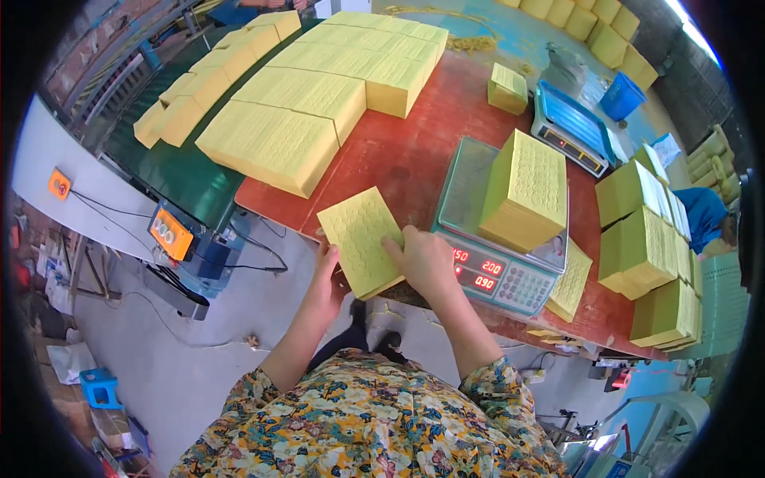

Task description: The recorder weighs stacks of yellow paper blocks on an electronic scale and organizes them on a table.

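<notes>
A thin stack of yellow embossed paper (358, 235) is held up over the table's near edge. My left hand (323, 285) is closed on its left edge, fingers partly hidden behind it. My right hand (424, 256) is closed on the right edge, thumb on the upper face. Right of it stands a digital scale (502, 285) with a lit red display and a keypad. A tall block of the same yellow paper (526, 191) rests on its pan. Some loose yellow paper (570, 283) lies against the scale's right side.
Large yellow paper blocks (279, 127) cover the red table's (406, 159) far left, beside a green conveyor (119, 151). A second scale (570, 127) and a small paper block (508, 88) stand farther back. More stacks (645, 247) line the right edge. An orange button box (171, 233) is at left.
</notes>
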Available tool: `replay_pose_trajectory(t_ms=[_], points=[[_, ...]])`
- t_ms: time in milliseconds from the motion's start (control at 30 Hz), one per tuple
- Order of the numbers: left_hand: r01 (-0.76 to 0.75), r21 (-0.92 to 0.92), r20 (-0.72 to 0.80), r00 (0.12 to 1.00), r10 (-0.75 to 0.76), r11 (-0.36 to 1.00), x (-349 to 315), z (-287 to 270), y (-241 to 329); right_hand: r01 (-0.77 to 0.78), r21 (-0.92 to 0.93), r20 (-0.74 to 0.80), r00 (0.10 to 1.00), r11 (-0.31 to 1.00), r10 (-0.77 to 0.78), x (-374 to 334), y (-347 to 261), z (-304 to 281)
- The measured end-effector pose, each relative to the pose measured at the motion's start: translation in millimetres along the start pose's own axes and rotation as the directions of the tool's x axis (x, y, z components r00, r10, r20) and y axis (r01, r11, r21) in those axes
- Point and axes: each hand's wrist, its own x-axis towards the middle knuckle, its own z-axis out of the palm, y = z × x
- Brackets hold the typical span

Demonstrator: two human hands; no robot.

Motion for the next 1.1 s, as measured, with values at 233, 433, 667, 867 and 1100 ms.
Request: replay_pose_trajectory(t_ms=[233,433,667,867,1100], points=[[-0.151,0.072,0.109,0.984,0.143,0.986,12.1,-12.7,-1.0,-0.052,0.186,0.037,0.998,0.981,0.046,-19.7,18.1,2.2],[0.018,-0.061,0.048,0.999,-0.015,0.998,-6.0,-16.6,33.4,-0.085,0.625,0.000,0.994,0.776,0.109,-31.5,33.8,5.9],[0.032,-0.044,0.407,0.913,-0.011,0.999,-18.8,101.4,122.8,0.197,0.835,-0.313,0.938,0.514,0.149,-31.6,28.9,-64.8],[-0.122,0.285,0.633,0.769,-0.091,0.951,63.0,262.1,134.0,0.407,0.722,-0.618,0.744,0.560,0.256,-13.4,99.9,-171.9],[-0.177,0.540,0.608,0.758,-0.236,0.823,97.1,338.2,104.2,0.164,0.958,-0.268,0.808,0.236,0.524,9.9,175.7,-190.1]])
